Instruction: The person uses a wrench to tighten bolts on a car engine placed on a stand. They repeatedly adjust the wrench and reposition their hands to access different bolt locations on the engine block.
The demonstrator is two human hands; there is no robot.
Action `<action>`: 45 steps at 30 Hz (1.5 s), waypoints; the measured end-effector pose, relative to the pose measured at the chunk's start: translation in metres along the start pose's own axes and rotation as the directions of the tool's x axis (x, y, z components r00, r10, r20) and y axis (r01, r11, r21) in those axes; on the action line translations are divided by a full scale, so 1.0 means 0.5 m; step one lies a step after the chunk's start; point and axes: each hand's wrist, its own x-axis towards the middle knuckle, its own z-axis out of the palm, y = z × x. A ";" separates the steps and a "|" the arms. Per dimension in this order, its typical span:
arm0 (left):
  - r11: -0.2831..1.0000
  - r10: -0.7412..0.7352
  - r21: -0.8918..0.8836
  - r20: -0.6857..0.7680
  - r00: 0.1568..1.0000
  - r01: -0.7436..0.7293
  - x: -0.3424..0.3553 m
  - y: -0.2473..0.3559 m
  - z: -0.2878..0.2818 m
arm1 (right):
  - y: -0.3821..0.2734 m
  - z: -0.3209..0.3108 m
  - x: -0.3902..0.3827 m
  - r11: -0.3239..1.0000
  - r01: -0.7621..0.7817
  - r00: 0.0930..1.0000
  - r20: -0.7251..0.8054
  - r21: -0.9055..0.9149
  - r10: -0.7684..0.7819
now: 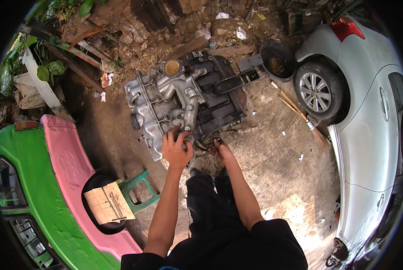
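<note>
1. The silver car stands well to the right of the right hand, its near wheel up and to that side.
2. The green-and-pink vehicle lies to the left of the left hand and lower, well apart from it.
3. The engine, silver on its left part and black on its right, rests on the ground just beyond both hands. A round opening with a tan inside faces up on it, farther out than the left hand.
4. The broom lies on the ground to the right of the right hand and farther out, bristles toward the car.
5. The green stool stands below and left of the left hand. Beside it in view is a cardboard piece, carrying slim metal tools.
6. The black basin sits beyond the right hand and to its right, near the wheel; something brownish shows in its dark bottom, too unclear to name.
7. The left hand is partly open, fingers spread and bent, fingertips at the engine's near edge.
8. The right hand is curled at the engine's lower edge; whether it grips anything, I cannot tell.
</note>
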 end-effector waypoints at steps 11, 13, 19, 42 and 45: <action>1.000 0.021 -0.006 -0.016 1.000 -0.021 0.003 -0.003 0.000 | 0.089 0.043 0.064 0.871 0.323 0.926 -0.066 -0.370 -0.371; 0.999 0.022 -0.024 -0.020 1.000 -0.022 0.003 -0.003 0.001 | 0.095 0.043 0.069 0.827 0.359 0.894 -0.094 -0.432 -0.438; 0.999 0.032 -0.020 -0.019 0.999 -0.032 0.006 -0.002 -0.001 | 0.103 0.024 0.103 0.605 0.230 0.815 -0.188 -0.762 -0.548; 0.999 0.041 -0.005 -0.016 0.999 -0.041 0.005 -0.004 -0.001 | 0.107 0.032 0.081 0.477 0.240 0.827 -0.079 -0.846 -0.556; 1.000 0.023 -0.008 0.008 1.000 -0.022 0.001 -0.003 -0.001 | 0.101 0.039 0.069 0.484 0.293 0.801 -0.065 -0.824 -0.595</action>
